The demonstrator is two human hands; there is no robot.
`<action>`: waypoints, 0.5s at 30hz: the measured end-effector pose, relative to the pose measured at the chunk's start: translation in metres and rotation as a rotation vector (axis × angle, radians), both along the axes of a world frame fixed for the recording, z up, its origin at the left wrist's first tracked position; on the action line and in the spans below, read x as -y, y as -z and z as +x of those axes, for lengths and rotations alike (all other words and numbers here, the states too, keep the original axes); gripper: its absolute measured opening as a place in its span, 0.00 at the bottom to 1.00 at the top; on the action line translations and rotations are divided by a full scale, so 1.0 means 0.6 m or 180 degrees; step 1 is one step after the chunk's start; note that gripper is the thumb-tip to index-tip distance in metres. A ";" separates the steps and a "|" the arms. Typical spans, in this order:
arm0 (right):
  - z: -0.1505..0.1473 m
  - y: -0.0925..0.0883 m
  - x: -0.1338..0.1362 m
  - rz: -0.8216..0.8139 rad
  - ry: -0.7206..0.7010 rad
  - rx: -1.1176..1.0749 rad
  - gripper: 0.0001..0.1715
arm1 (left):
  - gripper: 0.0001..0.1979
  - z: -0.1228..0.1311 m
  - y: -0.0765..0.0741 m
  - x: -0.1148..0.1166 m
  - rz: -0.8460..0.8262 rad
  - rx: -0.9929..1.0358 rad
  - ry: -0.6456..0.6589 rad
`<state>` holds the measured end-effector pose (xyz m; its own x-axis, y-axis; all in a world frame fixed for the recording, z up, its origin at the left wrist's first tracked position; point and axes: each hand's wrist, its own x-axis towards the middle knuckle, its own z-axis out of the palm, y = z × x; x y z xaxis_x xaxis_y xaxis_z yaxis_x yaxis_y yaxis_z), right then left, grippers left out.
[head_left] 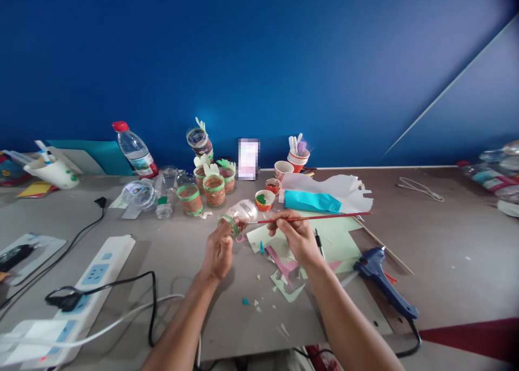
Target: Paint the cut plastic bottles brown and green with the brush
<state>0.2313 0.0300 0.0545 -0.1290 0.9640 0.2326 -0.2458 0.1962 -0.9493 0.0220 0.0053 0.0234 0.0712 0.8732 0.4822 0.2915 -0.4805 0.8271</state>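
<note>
My left hand [221, 249] is closed around the near end of a clear plastic cup [246, 211] with a green band, which lies tilted on its side above the table. A long red paintbrush [324, 217] is pinched in my right hand [294, 233]. Its tip points left and reaches the cup's brown-painted part; whether it touches cannot be made out. Just beyond the hands stands a small paper cup of green paint [265, 199], with a cup of brown paint [273, 185] behind it. Several brown-painted cups with green bands [214, 191] stand to the left.
A glue gun [385, 282] with a cord lies at the right. Paper scraps [287, 284] and pale green sheets [336, 236] cover the middle. Left are a power strip [97, 284], clear containers [138, 194] and a red-capped bottle [135, 149]. A lit phone [248, 159] leans at the back.
</note>
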 end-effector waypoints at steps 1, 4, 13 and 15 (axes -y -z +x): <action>0.000 0.001 -0.001 0.0038 0.0123 -0.0018 0.08 | 0.36 0.001 -0.001 0.000 0.0016 -0.0001 -0.0017; 0.001 0.001 -0.002 0.0115 0.0303 -0.0261 0.07 | 0.36 0.004 -0.007 0.000 -0.0062 0.0105 -0.0004; -0.004 -0.012 0.017 0.0428 -0.0302 0.0161 0.07 | 0.35 0.002 -0.004 0.003 -0.0335 0.0547 -0.0165; -0.002 -0.013 0.019 0.0538 -0.0337 0.0167 0.06 | 0.35 0.002 -0.002 0.004 -0.0414 0.0657 -0.0259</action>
<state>0.2300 0.0188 0.0623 -0.2439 0.8921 0.3803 -0.2246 0.3295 -0.9170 0.0230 0.0030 0.0244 -0.0900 0.9276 0.3626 0.1435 -0.3482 0.9264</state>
